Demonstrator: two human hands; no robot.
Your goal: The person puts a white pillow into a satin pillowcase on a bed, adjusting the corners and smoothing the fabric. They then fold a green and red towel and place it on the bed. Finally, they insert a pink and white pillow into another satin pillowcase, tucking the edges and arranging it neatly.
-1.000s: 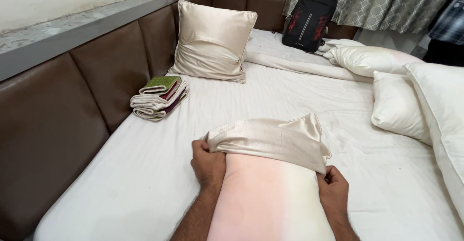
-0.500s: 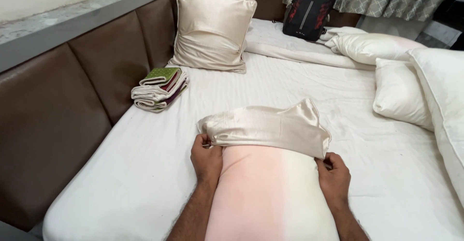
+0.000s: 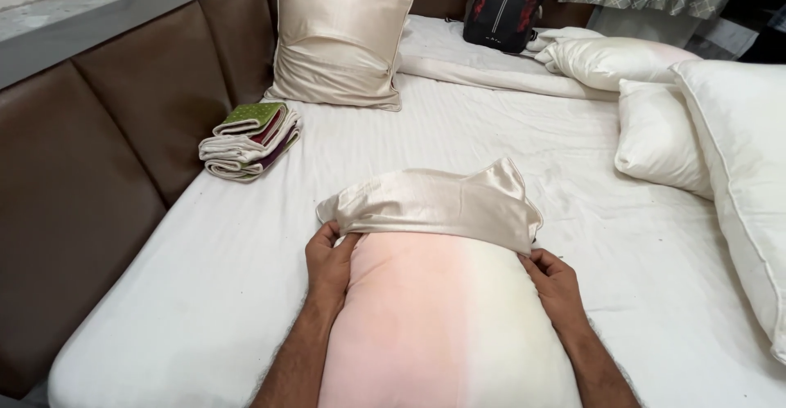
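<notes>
A: How is the satin pillowcase (image 3: 434,203) held?

B: Its open hem is pinched by the left hand (image 3: 329,262) and right hand (image 3: 557,287), one per side.

A: And the bare pillow (image 3: 446,318)?

B: Its far end is capped; the long axis runs near-to-far between both hands, equally close.

no packages, no labels, no signs, no screens visible anywhere on the bed

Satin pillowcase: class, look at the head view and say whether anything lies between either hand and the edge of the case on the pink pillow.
Nothing visible does. The left hand and the right hand each already grip the open edge of the satin pillowcase, which covers only the far end of the pink pillow. The folded cloths lie well off to the left.
</notes>
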